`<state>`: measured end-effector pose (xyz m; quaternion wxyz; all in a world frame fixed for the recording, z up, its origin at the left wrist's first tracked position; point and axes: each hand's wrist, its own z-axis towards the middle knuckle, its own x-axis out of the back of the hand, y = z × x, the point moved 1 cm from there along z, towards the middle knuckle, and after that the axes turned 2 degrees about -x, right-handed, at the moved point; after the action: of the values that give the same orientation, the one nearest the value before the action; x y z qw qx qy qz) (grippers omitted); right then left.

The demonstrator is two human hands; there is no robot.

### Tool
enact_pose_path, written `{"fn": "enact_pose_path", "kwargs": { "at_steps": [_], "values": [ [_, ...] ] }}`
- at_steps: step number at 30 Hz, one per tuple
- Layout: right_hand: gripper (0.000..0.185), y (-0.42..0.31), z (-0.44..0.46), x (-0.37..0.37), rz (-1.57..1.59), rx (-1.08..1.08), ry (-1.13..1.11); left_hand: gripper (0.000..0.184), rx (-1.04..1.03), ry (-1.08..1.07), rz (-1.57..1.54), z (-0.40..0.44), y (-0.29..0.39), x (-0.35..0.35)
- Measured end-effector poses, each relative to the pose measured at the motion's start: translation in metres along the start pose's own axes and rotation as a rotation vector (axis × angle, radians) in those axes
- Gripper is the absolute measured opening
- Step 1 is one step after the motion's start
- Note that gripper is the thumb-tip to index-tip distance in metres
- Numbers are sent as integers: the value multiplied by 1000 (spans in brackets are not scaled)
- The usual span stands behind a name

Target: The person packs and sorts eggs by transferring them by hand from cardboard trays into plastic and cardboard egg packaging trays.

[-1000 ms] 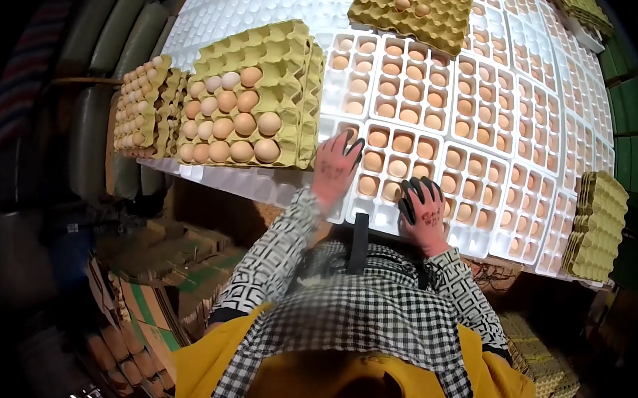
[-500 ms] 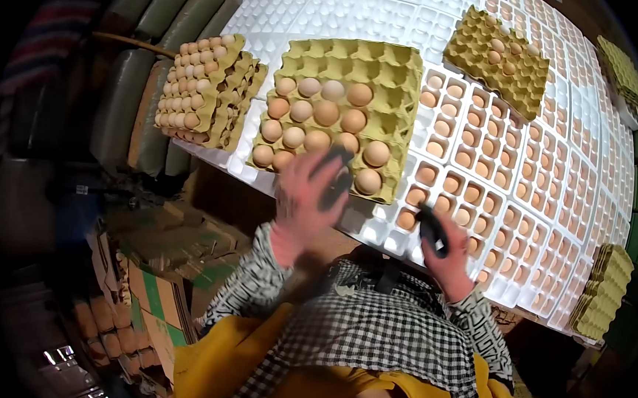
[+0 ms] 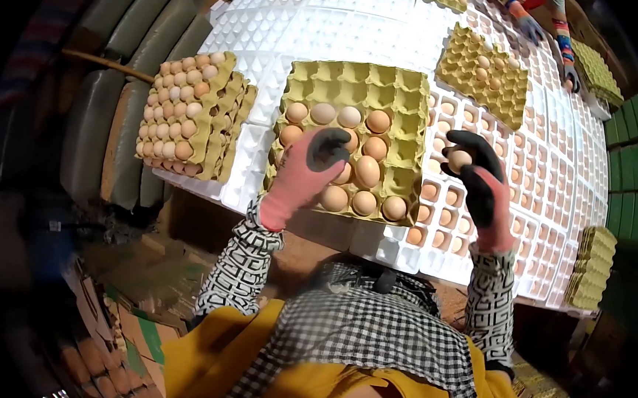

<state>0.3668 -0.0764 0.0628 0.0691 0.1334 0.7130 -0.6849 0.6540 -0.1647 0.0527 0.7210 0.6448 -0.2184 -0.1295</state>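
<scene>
My left hand [image 3: 310,161], in a pink glove with black palm and fingers, is over the front of a yellow pulp egg tray [image 3: 409,79]. Its fingers are curved, with a gap between thumb and fingertips and no egg showing in it. Under and around it, brown and pale eggs [image 3: 367,171] sit in the tray's cups; the hand hides some. The back row of cups holds no eggs. My right hand [image 3: 486,185], gloved alike, is raised right of the tray over white plastic trays [image 3: 397,250]. Its thumb and fingers grip a light egg [image 3: 459,161].
Stacked pulp trays of eggs [image 3: 180,115] stand left. A smaller-looking pulp tray [image 3: 483,77] lies beyond my right hand, on white trays with eggs. Stacked pulp trays [image 3: 592,266] stand at the right edge. A co-worker's gloved hands [image 3: 570,77] reach in at the far right.
My right hand has risen and now shows an egg in its grip. My left hand has moved up over the tray. The rightmost column shows one egg instead of two. A co-worker's arms have appeared.
</scene>
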Motion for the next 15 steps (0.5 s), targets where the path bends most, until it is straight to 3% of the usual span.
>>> {"fn": "enact_pose_path", "kwargs": {
  "at_steps": [1,2,4,7,8,10,12,15],
  "values": [
    [42,-2,7,-15,-136,-58,63,40,-89,-27,87,4,2,-2],
    [40,3,16,-32,-406,-97,48,44,-46,-90,287,-1,9,-7],
    [39,18,31,-57,-1023,57,89,54,-473,-244,1048,-2,6,-20],
    [37,10,45,-44,-661,20,369,52,-389,-318,1143,-2,11,-43],
    [36,14,48,-32,-427,110,308,49,-347,-350,1182,-2,16,-50],
    [38,9,50,-24,-599,-34,281,46,-360,-264,1157,-8,9,-60],
    [43,8,53,-36,-934,1,294,48,-330,-187,1106,-12,1,-67],
    [53,26,93,-44,-1451,237,74,48,-330,-29,536,-12,-9,-40]
  ]
}}
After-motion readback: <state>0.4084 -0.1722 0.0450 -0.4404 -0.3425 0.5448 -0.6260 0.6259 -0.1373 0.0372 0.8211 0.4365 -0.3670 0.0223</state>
